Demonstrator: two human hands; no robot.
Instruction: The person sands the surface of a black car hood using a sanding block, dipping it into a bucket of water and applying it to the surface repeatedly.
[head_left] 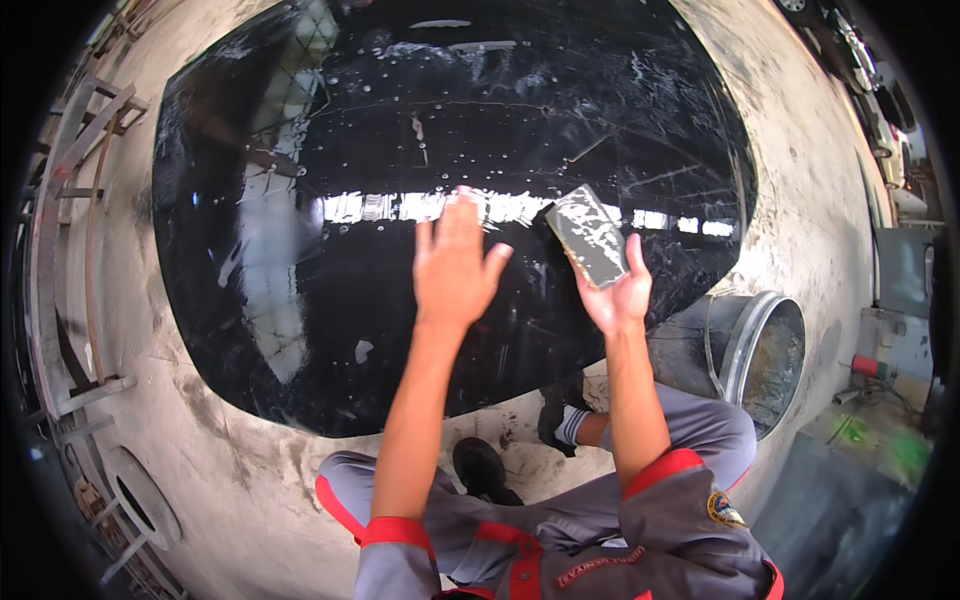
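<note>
A large glossy black car hood [390, 310] lies before me, wet, with drops, whitish smears and a bright band of reflected light across it. My left hand [456, 268] is stretched out over its middle, fingers extended and palm down, apparently flat on the surface. To the right, my right hand [624, 300] grips a sanding block [588, 236] by its lower end. The block is a flat rectangle, tilted so its wet dark grey face shows, with white glare on it and a thin yellowish edge. Fingers behind the block are hidden.
A metal bucket [740, 340] with a wire handle is by my right knee. On the left stand a metal frame rack [65, 250] and a tyre [142, 498]. A dark panel [830, 525] lies at lower right. Vehicles [850, 50] line the far right. The floor is stained concrete.
</note>
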